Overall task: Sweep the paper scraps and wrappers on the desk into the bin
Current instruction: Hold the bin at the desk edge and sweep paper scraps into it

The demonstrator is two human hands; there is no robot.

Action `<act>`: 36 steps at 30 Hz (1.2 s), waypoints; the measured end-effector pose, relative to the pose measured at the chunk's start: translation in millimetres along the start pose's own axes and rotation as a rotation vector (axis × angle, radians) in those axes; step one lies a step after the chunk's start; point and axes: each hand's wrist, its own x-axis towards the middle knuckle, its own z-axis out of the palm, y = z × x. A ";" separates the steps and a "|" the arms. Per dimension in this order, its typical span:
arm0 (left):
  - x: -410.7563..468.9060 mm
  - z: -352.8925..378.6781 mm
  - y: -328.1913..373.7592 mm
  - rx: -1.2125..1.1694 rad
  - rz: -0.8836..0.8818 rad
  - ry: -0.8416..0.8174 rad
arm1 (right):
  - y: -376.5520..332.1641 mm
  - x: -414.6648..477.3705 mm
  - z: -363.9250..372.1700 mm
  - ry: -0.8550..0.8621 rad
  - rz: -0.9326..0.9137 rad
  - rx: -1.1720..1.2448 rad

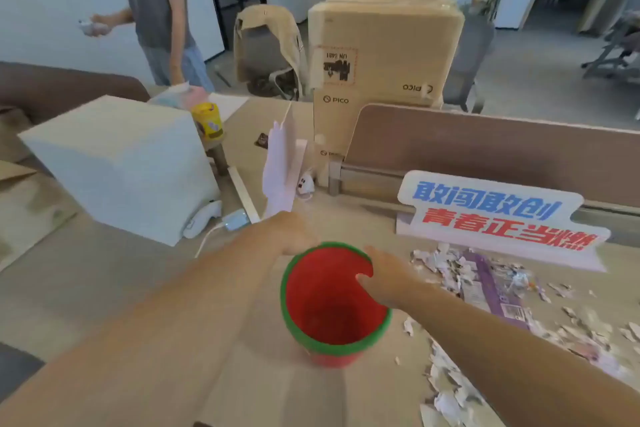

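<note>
A round red bin [332, 308] with a green rim stands on the desk in front of me. My left hand [291, 234] grips its far left rim, fingers curled over the edge. My right hand [384, 277] holds the right rim, thumb inside the bin. Torn white paper scraps [446, 267] lie scattered to the right of the bin, along with a purple wrapper [491, 288] and more scraps [446, 395] near the front edge.
A white sign with blue and red characters [498, 218] stands behind the scraps. A white box [124, 166] sits at the left, a cable and charger [235, 220] beside it. Cardboard boxes [381, 52] and a brown divider [485, 149] stand behind. A person [156, 10] stands far left.
</note>
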 end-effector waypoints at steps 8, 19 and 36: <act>29.1 52.4 -24.2 -0.303 -0.006 0.115 | 9.4 23.8 34.5 0.200 0.080 0.188; 64.4 34.2 -13.0 -0.324 0.013 0.386 | 112.8 -42.2 111.7 0.270 0.478 0.225; 112.8 58.5 33.7 -0.034 0.104 0.298 | 130.0 -14.3 179.5 0.307 0.297 -0.146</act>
